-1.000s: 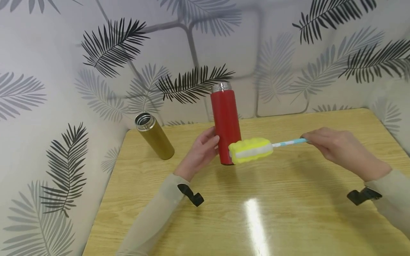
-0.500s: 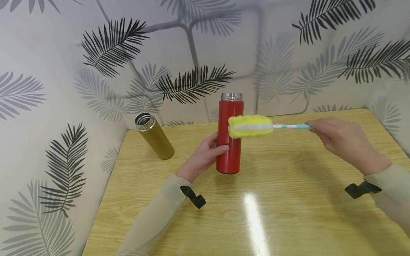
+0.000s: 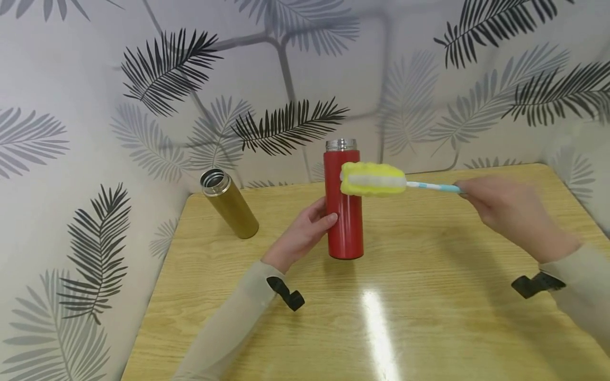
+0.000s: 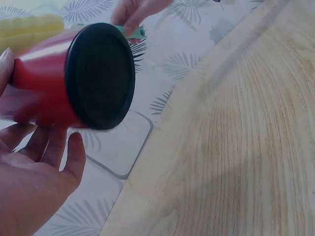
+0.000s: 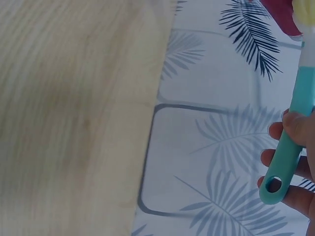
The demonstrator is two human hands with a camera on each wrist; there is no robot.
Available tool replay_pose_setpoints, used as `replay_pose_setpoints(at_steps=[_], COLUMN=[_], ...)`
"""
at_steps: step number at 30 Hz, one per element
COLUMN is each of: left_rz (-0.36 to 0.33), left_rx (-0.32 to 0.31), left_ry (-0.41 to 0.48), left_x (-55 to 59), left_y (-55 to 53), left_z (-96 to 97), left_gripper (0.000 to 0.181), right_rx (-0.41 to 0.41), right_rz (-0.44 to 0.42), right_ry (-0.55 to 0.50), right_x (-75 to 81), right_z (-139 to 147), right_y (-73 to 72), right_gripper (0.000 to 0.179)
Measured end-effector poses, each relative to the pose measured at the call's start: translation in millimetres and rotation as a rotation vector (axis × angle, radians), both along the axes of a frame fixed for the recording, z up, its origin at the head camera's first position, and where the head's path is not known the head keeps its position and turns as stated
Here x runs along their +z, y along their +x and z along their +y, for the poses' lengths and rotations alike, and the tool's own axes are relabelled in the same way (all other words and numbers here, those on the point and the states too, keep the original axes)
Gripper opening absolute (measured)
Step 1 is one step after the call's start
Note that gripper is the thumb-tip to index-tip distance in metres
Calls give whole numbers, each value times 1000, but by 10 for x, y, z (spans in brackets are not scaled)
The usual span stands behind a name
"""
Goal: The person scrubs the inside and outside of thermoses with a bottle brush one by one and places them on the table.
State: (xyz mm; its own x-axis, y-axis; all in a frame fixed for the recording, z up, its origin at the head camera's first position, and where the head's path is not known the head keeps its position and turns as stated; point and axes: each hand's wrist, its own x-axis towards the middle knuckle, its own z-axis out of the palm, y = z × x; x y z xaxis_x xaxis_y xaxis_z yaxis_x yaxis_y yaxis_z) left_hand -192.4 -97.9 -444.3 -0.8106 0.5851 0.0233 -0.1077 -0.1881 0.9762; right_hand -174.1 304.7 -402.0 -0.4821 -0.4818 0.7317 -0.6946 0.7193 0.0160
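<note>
My left hand (image 3: 307,233) grips a red thermos flask (image 3: 346,227) round its lower half, holding it nearly upright with its bare steel neck on top. In the left wrist view the black base (image 4: 101,76) of the flask faces the camera, raised over the table. My right hand (image 3: 510,211) holds a bottle brush by its handle (image 5: 290,128), the thumb along the teal grip and the fingers curled behind. The brush lies level, and its yellow and white sponge head (image 3: 374,179) overlaps the flask's upper side in the head view.
A gold thermos flask (image 3: 233,209), its mouth uncovered, stands at the back left of the wooden table (image 3: 429,317). A wall with a leaf pattern (image 3: 419,95) rises right behind the table's back edge.
The red flask has straightened from a tilt and come slightly lower and nearer. My right hand has raised the brush, its sponge head going from low on the flask to its upper part.
</note>
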Motion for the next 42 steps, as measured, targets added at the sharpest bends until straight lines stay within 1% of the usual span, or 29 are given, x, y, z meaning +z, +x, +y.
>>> replay_pose_setpoints(at_steps=[3,6,11,13,16,18,21,24,29,31,32,36,37,39,42], left_rz=[-1,-16,-43,-60,-60,-43,-7,24,93,115,123,173,189,219,247], left_rx=[0,22,88,113,157,189,233,281,370,398,413,447,450,453,444], left_ry=[7,29,72,99,124,126,114,81,13,1,-8,-43,-49,-55,-40], left_x=[7,22,58,73,105,128,161,182,192,191,187,170,163,157,150], left_y=[-13,-38,-77,-84,-89,-92,-98,-105,-125,-126,-123,-95,-86,-65,-43], left_z=[-14,-33,-77,-96,-117,-127,-138,-160,-202,-210,-213,-209,-203,-184,-134], left_gripper=[110,110,102,88,63,57,56,58,65,67,69,71,71,70,69], right_rx=[35,63,108,127,155,167,168,148,90,62,52,-8,-20,-51,-85], right_rz=[-41,-82,-120,-122,-113,-109,-112,-128,-163,-202,-236,-398,-433,-499,-598], right_ry=[18,42,83,94,113,127,139,140,126,113,101,39,20,-11,-52], right_x=[-97,-190,-289,-311,-333,-340,-342,-338,-345,-359,-368,-397,-399,-396,-376], right_z=[-9,-8,22,35,50,58,76,104,157,167,170,135,115,58,-60], right_y=[31,70,136,155,178,196,222,248,277,286,292,308,308,299,271], right_gripper=[56,57,56,55,54,54,55,59,66,67,62,16,13,25,21])
